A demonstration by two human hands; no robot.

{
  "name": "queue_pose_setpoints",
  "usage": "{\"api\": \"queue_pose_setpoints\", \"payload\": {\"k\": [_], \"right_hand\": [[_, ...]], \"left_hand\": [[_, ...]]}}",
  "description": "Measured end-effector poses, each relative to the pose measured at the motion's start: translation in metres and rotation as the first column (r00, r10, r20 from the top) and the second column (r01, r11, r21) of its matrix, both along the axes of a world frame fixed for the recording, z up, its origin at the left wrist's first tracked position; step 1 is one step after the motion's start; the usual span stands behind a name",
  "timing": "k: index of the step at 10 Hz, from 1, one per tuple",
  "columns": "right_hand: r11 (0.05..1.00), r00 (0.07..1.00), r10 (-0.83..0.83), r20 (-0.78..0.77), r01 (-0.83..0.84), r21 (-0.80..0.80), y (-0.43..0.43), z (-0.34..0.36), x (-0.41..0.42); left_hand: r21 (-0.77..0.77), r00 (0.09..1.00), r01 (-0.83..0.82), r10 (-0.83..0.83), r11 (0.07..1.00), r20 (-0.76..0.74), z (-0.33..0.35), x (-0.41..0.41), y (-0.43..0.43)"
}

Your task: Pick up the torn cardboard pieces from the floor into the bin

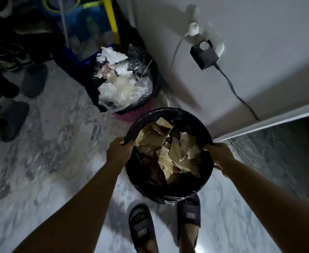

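Observation:
A round bin lined with a black bag (190, 118) is held just above my feet, close to the wall. Several torn brown cardboard pieces (170, 152) fill it. My left hand (120, 149) grips the bin's left rim, fingers curled over the edge. My right hand (220, 155) grips the right rim the same way. No cardboard shows on the marble floor around the bin.
A pink basket (131, 114) lined with a black bag and full of white plastic waste stands behind the bin. A black adapter (203, 54) and cables hang on the wall at right. Slippers (13, 119) and shoes lie at left. A yellow handle (111, 19) leans at the back.

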State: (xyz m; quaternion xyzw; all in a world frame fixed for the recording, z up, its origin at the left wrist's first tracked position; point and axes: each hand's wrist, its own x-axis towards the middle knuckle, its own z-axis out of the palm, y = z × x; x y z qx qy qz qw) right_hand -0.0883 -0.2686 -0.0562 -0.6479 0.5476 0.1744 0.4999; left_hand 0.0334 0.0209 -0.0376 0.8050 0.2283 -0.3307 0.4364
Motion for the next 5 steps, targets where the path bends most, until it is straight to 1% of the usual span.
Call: {"api": "queue_pose_setpoints", "payload": {"k": [1,2,3,4,5], "right_hand": [[1.000,1.000,0.005,0.007,-0.005,-0.014,-0.016,-0.037,0.003],[0.994,0.999,0.048,0.021,-0.046,-0.096,-0.023,-0.058,0.004],[0.976,0.988,0.152,0.014,-0.148,-0.157,-0.010,-0.038,0.007],[0.914,0.938,0.344,0.043,-0.324,-0.245,-0.002,-0.002,0.009],[0.815,0.823,0.553,0.132,-0.502,-0.288,0.009,0.048,-0.003]], "left_hand": [[-0.081,0.994,-0.102,0.098,0.992,-0.043,-0.030,0.008,-0.010],[-0.131,0.994,-0.094,0.086,0.987,-0.063,-0.036,0.010,-0.015],[-0.150,0.998,-0.062,0.059,0.987,-0.022,-0.037,0.003,-0.017],[-0.143,0.998,-0.062,0.063,0.988,0.002,-0.022,0.000,-0.021],[-0.139,0.996,-0.065,0.072,0.988,0.043,-0.001,-0.028,-0.017]]}}
